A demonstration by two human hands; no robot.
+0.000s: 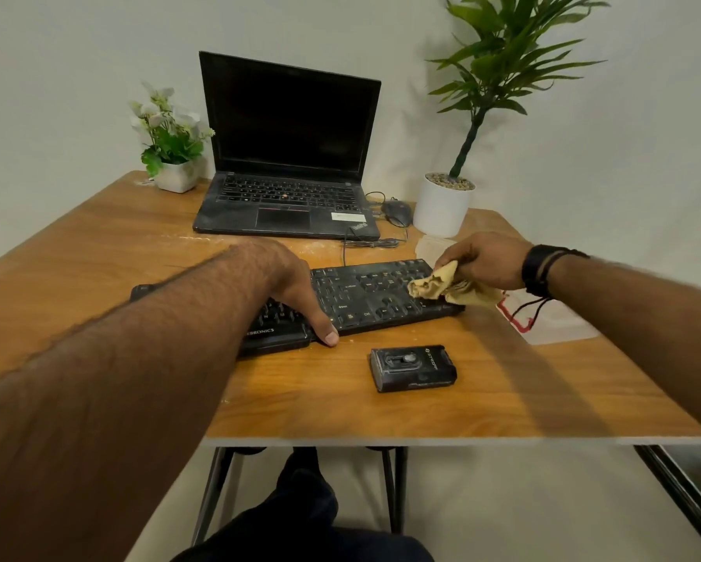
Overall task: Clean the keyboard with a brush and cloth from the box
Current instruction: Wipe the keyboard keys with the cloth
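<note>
Keyboard (357, 296) cleaning is what we see: our right hand (484, 261) has its grip closed around a crumpled tan cloth (438, 286), which touches the keys at the keyboard's right end. Our left hand (296, 285) lies flat over the keyboard's middle, thumb on its front edge, fingers relaxed and holding nothing. It sits on the wooden tabletop (97, 257), with a small black case (413, 367) just in front and a laptop (288, 156) behind.

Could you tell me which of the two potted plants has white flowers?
The small plant in the square white pot, left of the black laptop; the tall one bears only green leaves.
</note>
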